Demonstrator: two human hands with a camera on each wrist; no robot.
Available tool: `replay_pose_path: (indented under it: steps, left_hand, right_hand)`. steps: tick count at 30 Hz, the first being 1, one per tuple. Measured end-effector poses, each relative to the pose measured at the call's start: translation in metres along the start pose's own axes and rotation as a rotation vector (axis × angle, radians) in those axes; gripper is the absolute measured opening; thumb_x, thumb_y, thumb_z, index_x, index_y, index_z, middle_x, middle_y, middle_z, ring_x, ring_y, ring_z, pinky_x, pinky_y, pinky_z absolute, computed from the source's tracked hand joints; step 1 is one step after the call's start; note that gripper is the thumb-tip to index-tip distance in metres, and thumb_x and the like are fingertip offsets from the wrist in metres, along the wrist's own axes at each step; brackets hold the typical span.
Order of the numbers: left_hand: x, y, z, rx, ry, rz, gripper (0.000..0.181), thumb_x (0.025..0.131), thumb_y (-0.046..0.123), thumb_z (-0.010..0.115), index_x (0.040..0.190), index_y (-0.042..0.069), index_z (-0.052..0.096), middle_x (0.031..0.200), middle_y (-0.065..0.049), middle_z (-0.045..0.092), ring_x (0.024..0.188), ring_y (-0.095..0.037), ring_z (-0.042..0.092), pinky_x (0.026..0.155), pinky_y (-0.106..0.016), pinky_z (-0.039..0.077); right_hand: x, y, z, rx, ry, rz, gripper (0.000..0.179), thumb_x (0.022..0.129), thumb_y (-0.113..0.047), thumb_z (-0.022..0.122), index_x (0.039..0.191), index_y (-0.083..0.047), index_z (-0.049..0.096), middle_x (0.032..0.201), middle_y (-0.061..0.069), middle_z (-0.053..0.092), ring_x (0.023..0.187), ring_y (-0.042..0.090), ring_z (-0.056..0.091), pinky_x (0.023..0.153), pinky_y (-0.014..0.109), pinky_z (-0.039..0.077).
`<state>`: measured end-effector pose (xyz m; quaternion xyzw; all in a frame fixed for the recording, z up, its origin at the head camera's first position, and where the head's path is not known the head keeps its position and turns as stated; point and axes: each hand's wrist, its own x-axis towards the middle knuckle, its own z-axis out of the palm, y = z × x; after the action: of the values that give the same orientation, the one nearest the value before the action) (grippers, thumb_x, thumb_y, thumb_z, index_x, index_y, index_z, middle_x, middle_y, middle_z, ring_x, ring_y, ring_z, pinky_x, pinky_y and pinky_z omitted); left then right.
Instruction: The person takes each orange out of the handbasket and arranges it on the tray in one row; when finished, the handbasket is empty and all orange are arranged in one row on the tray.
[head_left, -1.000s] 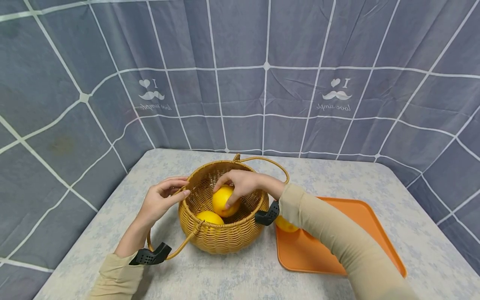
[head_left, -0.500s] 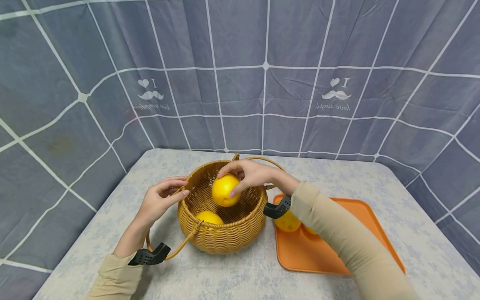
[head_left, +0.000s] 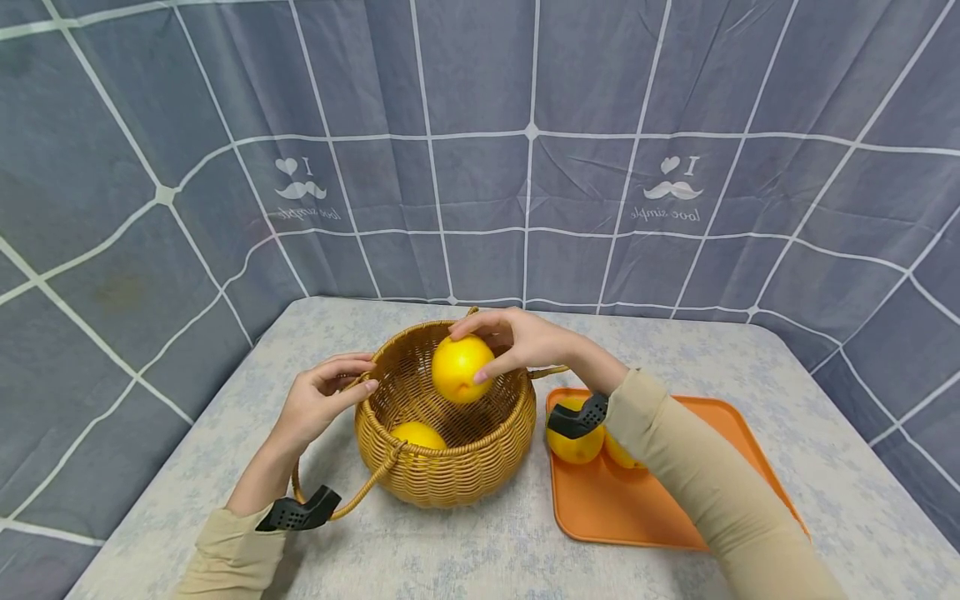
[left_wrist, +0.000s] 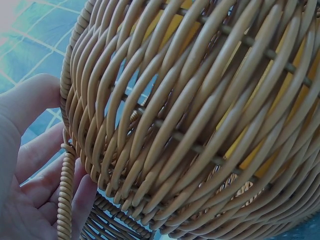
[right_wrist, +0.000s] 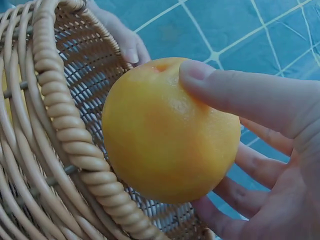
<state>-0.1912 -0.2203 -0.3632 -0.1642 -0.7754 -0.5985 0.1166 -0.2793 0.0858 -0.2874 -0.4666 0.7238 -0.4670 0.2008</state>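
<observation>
My right hand (head_left: pixel 536 342) holds an orange (head_left: pixel 459 371) between thumb and fingers, over the mouth of a round wicker basket (head_left: pixel 442 479). In the right wrist view, the thumb lies across the orange (right_wrist: pixel 165 140) near its dimple, with the other fingers behind it. Another orange (head_left: pixel 422 435) lies low inside the basket, partly hidden by the near wall. My left hand (head_left: pixel 326 400) holds the basket's left rim; in the left wrist view its thumb touches the rim (left_wrist: pixel 65 85), and a handle (left_wrist: pixel 66 195) passes in front of its fingers.
An orange plastic tray (head_left: pixel 637 512) lies right of the basket with oranges (head_left: pixel 576 442) at its left side, partly covered by the right wrist camera and sleeve. One handle (head_left: pixel 367 492) hangs at the basket's front left. A grid-patterned curtain (head_left: pixel 480 183) stands behind the table.
My right hand has lifted the orange from inside the basket, moving up and slightly right. More of the oranges on the tray shows now. My left hand has stayed on the rim.
</observation>
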Motion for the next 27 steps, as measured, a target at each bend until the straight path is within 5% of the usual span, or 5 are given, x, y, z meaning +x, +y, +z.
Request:
replay_pose_path:
  steps: [10,27]
  left_hand:
    - [0.001,-0.001,0.000,0.005,-0.004,-0.002,0.026,0.086,0.006,0.068,0.109,-0.006,0.064,0.122,-0.007,0.058,0.107,-0.006,0.055,0.086,-0.017,0.046]
    - [0.001,0.000,0.000,0.000,-0.002,0.003,0.027,0.086,0.005,0.068,0.110,-0.007,0.064,0.122,-0.007,0.059,0.106,-0.007,0.055,0.085,-0.017,0.047]
  right_hand:
    - [-0.025,-0.007,-0.016,0.020,0.064,-0.121,0.055,0.076,0.001,0.076,0.126,0.005,0.054,0.137,0.020,0.045,0.129,0.022,0.041,0.101,0.041,0.040]
    - [-0.097,-0.006,-0.032,0.051,0.161,-0.170,0.055,0.077,0.005,0.073,0.128,0.002,0.051,0.142,0.020,0.039,0.130,0.027,0.040,0.104,0.040,0.037]
